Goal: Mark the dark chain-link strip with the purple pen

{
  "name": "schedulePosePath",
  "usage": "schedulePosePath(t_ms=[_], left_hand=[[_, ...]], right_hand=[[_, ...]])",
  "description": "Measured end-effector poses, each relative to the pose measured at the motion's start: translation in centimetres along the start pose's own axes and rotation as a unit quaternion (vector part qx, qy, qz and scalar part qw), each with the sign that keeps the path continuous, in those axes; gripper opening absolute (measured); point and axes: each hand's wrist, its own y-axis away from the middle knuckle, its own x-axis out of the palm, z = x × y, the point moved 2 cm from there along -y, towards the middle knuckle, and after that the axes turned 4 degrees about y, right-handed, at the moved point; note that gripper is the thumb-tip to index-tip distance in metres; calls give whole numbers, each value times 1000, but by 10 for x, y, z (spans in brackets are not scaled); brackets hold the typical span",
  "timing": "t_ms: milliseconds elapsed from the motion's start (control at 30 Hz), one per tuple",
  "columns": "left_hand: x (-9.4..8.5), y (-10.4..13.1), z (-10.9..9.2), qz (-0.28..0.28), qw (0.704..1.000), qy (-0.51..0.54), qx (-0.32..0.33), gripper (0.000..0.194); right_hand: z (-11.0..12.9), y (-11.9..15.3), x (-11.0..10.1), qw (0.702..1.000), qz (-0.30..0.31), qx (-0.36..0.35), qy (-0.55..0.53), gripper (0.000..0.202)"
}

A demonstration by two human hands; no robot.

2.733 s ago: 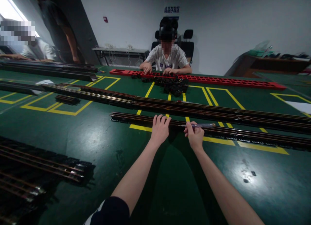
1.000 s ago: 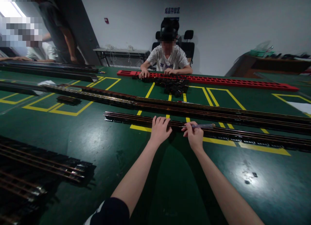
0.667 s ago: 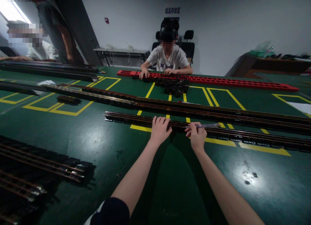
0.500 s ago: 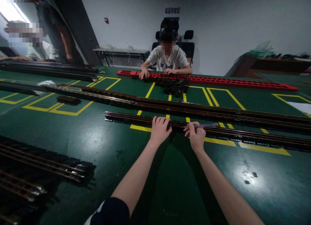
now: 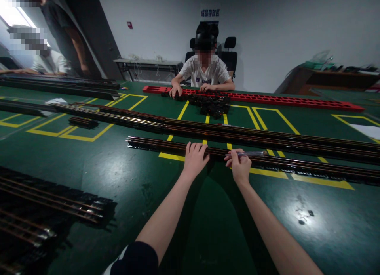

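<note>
Across the green table in front of me lies a long, narrow black strip (image 5: 158, 144) with thin copper-coloured and shiny rods along it. My left hand (image 5: 196, 158) rests over this strip, fingers across its far side and thumb on the near side, holding it down. Just to the right, my right hand (image 5: 240, 164) pinches a small screwdriver (image 5: 254, 153) with a clear handle. Its thin shaft points left, and the tip is at the strip between my hands; whether it touches a part there is too small to tell.
Behind the strip runs a longer row of similar strips (image 5: 190, 129). More strips (image 5: 50, 197) lie at lower left. Across the table, a person (image 5: 204, 69) handles a pile of black parts (image 5: 212, 104) beside a red slotted beam (image 5: 282, 100). Two other people are at upper left.
</note>
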Motion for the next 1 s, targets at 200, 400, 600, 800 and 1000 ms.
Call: schedulePosePath(t_ms=[200,400,600,800,1000], left_hand=[[1,1,-1,-11,1000,-17,10,28],[-2,1,-4,-4,1000,-22,11,30],[-3,1,-6,-4,999,-36,26,33],[-5,2,-6,0,999,-44,28,38],[-6,1,-4,-5,999,-42,25,41]], right_hand=[[1,0,1,1000,-17,16,3,37],[3,0,0,1000,-18,17,2,36],[4,0,2,1000,-14,17,-5,34],[2,1,4,999,31,-4,7,37],[1,0,7,997,63,-24,22,40]])
